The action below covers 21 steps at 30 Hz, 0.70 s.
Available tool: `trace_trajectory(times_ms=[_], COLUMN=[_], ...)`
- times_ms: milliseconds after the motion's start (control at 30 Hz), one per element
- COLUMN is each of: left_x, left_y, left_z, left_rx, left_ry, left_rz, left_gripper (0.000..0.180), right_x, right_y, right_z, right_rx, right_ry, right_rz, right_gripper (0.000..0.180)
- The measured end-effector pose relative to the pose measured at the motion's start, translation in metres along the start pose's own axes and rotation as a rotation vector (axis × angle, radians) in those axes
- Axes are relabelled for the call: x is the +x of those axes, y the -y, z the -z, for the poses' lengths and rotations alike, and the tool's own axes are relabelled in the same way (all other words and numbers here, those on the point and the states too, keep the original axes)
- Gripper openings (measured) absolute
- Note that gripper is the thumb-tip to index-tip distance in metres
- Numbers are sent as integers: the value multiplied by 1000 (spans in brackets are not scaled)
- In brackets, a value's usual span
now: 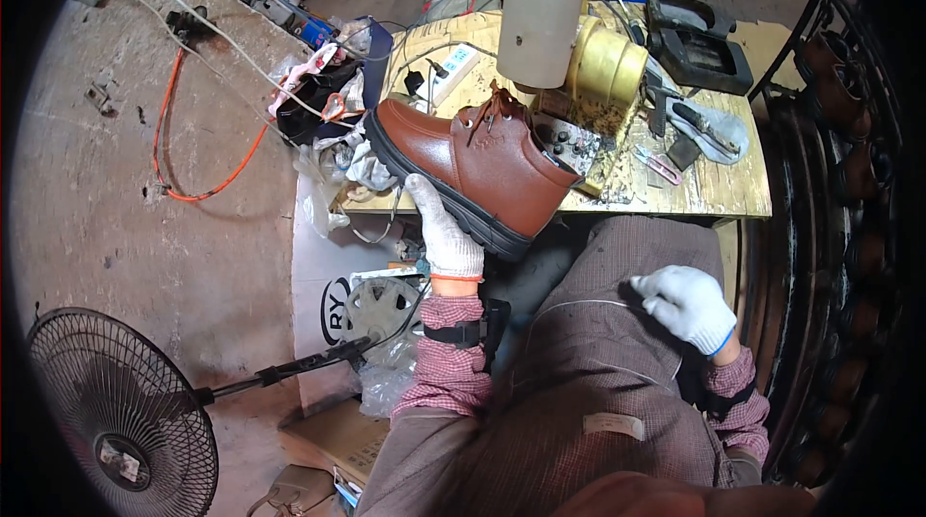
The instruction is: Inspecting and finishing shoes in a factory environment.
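My left hand (442,228), in a white knit glove, grips a brown leather ankle boot (473,162) by its black sole, holding it tilted in front of the workbench with the toe to the left. The boot has brown laces and its heel end lies close to a metal machine part (569,143) under a wide cream pipe (542,6). My right hand (687,305), also gloved in white, rests curled on my lap against my brown apron (588,363) and holds nothing.
A wooden workbench (719,191) carries a brass cylinder (606,64), a power strip (449,68), pliers and a black tool. A standing fan (121,411) sits at lower left. Orange and white cables (178,146) cross the concrete floor. A rack of brown boots (854,170) curves along the right.
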<state>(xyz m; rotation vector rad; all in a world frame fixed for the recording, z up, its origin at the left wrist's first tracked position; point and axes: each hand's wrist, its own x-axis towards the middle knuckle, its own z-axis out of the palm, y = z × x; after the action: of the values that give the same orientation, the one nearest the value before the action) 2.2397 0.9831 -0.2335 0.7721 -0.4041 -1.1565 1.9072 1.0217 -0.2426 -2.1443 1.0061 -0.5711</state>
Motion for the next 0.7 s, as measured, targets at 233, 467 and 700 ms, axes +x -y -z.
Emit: trace_trajectory(times_ms=[233,467,700], left_x=[36,56,10], left_y=[12,-12,13], left_z=[-41,-84,-73], left_rx=[361,552,439], left_ry=[-300,-287,-274], left_rz=[-272,-408,-256], left_gripper=[101,104,108], right_x=[6,54,139], right_y=[13,30,69], right_z=[7,17,7], right_rx=[-66,-232,-493], right_ry=[-167,-279,-301], right_rz=[5,180,588], right_gripper=[36,43,41])
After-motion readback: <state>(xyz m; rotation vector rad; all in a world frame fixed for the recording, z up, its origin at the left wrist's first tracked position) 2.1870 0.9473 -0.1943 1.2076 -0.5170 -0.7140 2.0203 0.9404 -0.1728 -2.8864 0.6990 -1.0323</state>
